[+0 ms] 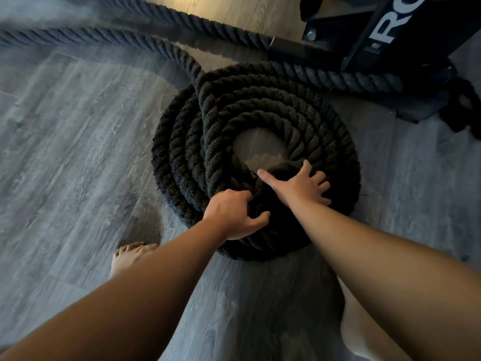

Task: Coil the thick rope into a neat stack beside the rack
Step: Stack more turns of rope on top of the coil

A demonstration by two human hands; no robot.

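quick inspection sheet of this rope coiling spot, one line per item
surface: grey wood-look floor, the coil lies flat on it
job's things: thick rope wound in several rings, open centre; loose lengths run off to the upper left, not yet coiled; black rack beside the coil, at the upper right
clutter: nothing seen
grippers: left hand grips the near side of the coil, fingers curled into it; right hand rests spread on the inner rings
cables: nothing seen apart from the rope
surroundings: bare foot on the floor at the lower left; lighter wood flooring at the top
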